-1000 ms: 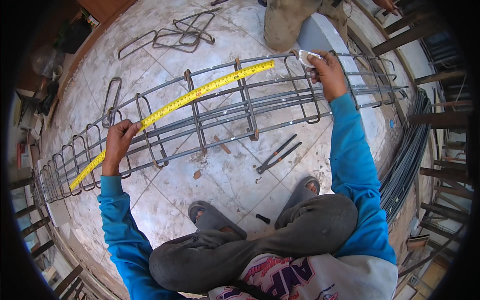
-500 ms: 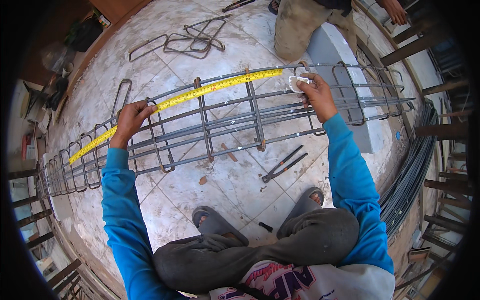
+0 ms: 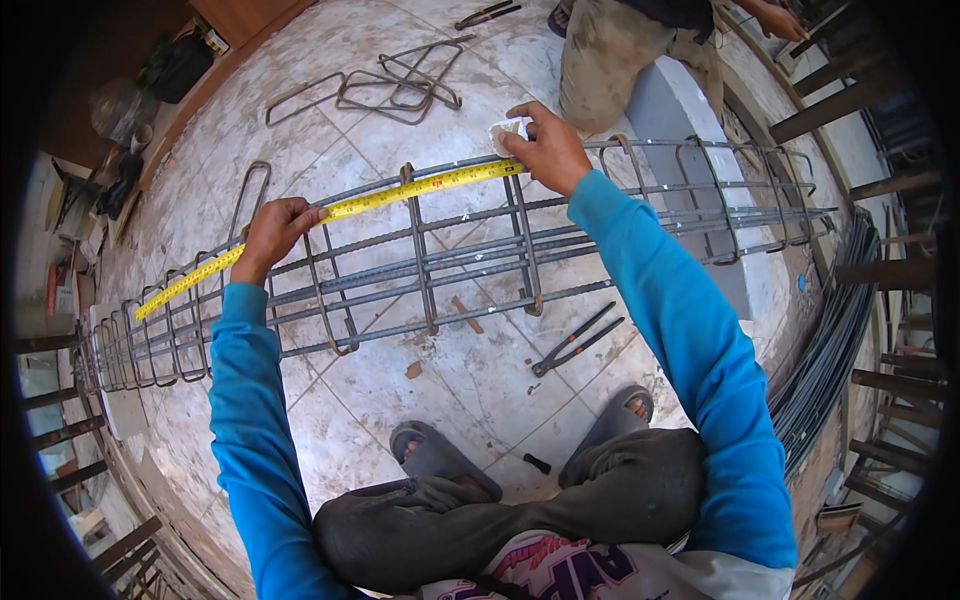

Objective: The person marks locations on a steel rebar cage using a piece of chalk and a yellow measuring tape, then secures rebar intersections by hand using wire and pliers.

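A long cage of steel rebar [image 3: 423, 272] with rectangular stirrups lies across the floor in front of me. Along its far top bar runs the yellow blade of a tape measure [image 3: 425, 187]. My left hand [image 3: 270, 238] pinches the blade between thumb and fingers and rests at that bar. Near the blade's right end, my right hand [image 3: 552, 152] grips a flat white chalk-like piece [image 3: 507, 132] just above the bar. The blade's tip lies close beside the right fingers. White marks show on several bars.
Pincers [image 3: 575, 345] lie on the tiles between the cage and my sandals. Loose bent stirrups [image 3: 400, 92] are scattered beyond the cage. A person [image 3: 618, 65] kneels at the far side by a pale block [image 3: 685, 110]. A bundle of steel rods [image 3: 835, 335] lies at right.
My right hand has moved left along the far bar with the white piece, from beyond the tape's tip to right beside it. My left hand still pinches the blade.
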A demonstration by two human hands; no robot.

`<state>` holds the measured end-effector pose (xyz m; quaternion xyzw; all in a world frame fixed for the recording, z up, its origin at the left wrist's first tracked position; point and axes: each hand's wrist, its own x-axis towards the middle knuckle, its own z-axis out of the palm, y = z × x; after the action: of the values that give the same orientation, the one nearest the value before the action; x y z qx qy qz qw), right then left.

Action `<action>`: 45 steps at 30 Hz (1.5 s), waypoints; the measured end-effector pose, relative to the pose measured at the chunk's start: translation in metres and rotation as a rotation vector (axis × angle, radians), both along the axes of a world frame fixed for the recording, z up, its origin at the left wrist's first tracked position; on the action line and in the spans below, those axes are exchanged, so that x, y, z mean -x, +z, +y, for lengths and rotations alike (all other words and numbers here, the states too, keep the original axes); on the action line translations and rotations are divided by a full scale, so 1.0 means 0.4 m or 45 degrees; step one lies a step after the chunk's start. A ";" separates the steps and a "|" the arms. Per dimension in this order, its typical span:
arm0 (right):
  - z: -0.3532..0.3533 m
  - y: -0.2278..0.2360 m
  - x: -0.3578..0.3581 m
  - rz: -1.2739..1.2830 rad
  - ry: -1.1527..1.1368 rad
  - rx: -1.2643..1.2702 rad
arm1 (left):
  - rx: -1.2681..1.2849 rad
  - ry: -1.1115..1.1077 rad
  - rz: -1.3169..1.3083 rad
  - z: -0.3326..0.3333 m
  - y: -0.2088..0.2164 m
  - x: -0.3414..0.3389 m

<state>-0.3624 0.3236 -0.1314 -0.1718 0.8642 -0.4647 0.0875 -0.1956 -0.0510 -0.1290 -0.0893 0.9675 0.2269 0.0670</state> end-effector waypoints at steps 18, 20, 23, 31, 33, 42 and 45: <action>0.235 -0.048 0.060 -0.181 -0.360 0.428 | -0.123 0.100 -0.143 -0.024 -0.010 0.005; 0.219 -0.052 0.068 -0.166 -0.304 0.406 | -0.218 0.039 -0.088 -0.024 -0.006 0.005; 0.203 -0.056 0.075 -0.088 -0.327 0.284 | -0.209 0.075 -0.084 -0.023 0.004 0.004; 0.107 -0.035 0.067 0.367 -0.096 -0.124 | -0.265 0.055 -0.335 -0.033 0.037 0.034; 0.072 -0.016 0.054 0.452 0.039 -0.161 | -0.333 0.031 -0.343 -0.037 0.041 0.044; -0.040 -0.009 0.040 0.231 0.193 -0.246 | -0.374 0.100 -0.486 -0.053 0.028 0.053; 0.035 -0.017 0.088 0.231 -0.152 -0.063 | -0.381 0.062 -0.450 -0.051 0.020 0.053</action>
<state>-0.3977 0.3376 -0.1382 -0.1593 0.8885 -0.4300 -0.0147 -0.2168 -0.0716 -0.1209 -0.1399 0.8938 0.3504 0.2425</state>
